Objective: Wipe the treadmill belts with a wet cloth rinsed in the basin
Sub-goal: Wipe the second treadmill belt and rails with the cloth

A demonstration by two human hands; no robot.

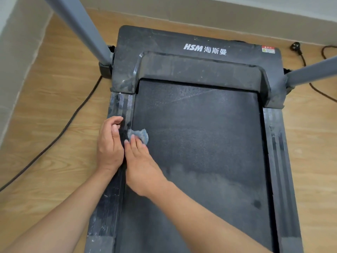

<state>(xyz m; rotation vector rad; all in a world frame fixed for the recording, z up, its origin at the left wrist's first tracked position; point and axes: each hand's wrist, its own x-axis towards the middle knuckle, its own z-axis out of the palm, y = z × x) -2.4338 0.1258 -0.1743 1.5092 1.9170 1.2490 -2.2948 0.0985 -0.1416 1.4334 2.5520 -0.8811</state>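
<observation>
Pressing a small grey cloth [141, 134] flat onto the treadmill belt [200, 143] near its left edge, the right hand [141, 167] has straight, released fingers. The left hand [109, 145] rests on the left side rail [120, 103] just beside it, fingers loosely curled, grasping nothing.

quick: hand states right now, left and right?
Left hand: loosely curled, holds nothing, rests on the side rail.
Right hand: open, straight fingers pressing the cloth onto the belt.
</observation>
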